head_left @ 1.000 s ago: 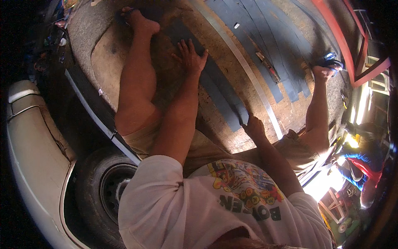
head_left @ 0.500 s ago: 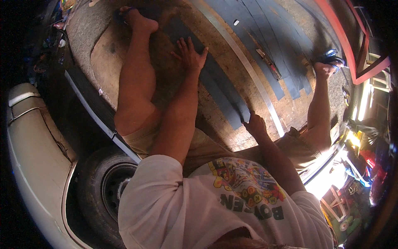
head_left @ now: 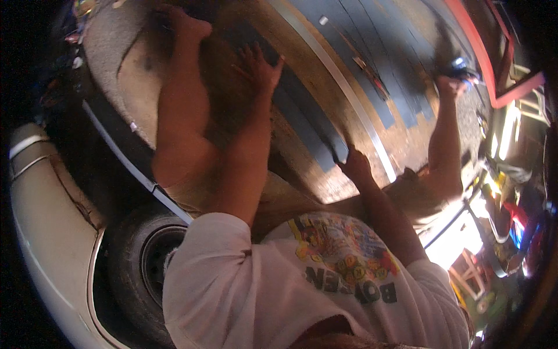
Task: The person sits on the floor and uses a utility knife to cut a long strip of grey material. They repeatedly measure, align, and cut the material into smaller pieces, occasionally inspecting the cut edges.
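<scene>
1. Two bare hands are down on a worn brown surface crossed by dark blue-grey strips.
2. The left hand point(head_left: 260, 65) lies flat, fingers spread, pressing on one dark strip point(head_left: 302, 119).
3. The right hand point(head_left: 356, 164) pinches that strip's near end (fingertips partly hidden).
4. A pale metal trim strip point(head_left: 343, 87) runs just beside it.
5. A car wheel point(head_left: 145, 267) sits below, near a cream body panel point(head_left: 46, 232).

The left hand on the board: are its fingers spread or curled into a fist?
Spread. The left hand lies flat, fingers apart, on the brown board.
</scene>
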The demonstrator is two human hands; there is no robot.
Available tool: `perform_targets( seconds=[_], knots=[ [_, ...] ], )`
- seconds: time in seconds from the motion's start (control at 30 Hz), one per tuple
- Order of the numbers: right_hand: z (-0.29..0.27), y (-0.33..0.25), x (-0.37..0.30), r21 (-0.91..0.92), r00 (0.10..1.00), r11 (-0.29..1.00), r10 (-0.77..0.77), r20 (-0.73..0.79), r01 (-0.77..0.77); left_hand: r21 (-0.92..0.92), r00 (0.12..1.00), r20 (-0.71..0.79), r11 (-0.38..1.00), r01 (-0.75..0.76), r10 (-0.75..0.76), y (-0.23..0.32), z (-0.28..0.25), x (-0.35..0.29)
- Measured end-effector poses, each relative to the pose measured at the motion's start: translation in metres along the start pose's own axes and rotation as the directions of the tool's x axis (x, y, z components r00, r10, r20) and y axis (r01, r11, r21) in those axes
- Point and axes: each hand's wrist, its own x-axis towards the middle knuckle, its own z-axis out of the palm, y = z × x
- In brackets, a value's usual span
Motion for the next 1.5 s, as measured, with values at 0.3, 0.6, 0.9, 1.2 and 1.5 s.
perform_targets(
  seconds=[0.3, 0.6, 0.9, 1.2, 1.5],
  knots=[
    [-0.004, 0.006, 0.000, 0.000, 0.982, 0.994, 0.104, 0.158, -0.105, 0.051, 0.974, -0.178, 0.990, -0.133, 0.140, -0.022, 0.034, 0.011],
    [0.003, 0.009, -0.001, -0.021, 0.983, 0.993, 0.114, 0.144, -0.112, -0.004, 0.976, -0.163, 0.989, -0.146, 0.144, -0.023, 0.027, 0.008],
    [0.003, 0.009, 0.001, -0.019, 0.987, 0.997, 0.077, 0.138, -0.075, 0.020, 0.972, -0.172, 0.987, -0.158, 0.159, -0.023, 0.020, 0.009],
    [0.007, 0.013, 0.004, -0.019, 0.987, 0.996, 0.092, 0.130, -0.090, 0.023, 0.975, -0.170, 0.990, -0.140, 0.142, -0.016, 0.016, 0.009],
    [0.007, 0.011, -0.002, -0.005, 0.999, 1.000, 0.027, 0.042, -0.027, 0.178, 0.996, -0.050, 0.982, -0.069, 0.080, 0.000, -0.007, -0.003]
  ],
)
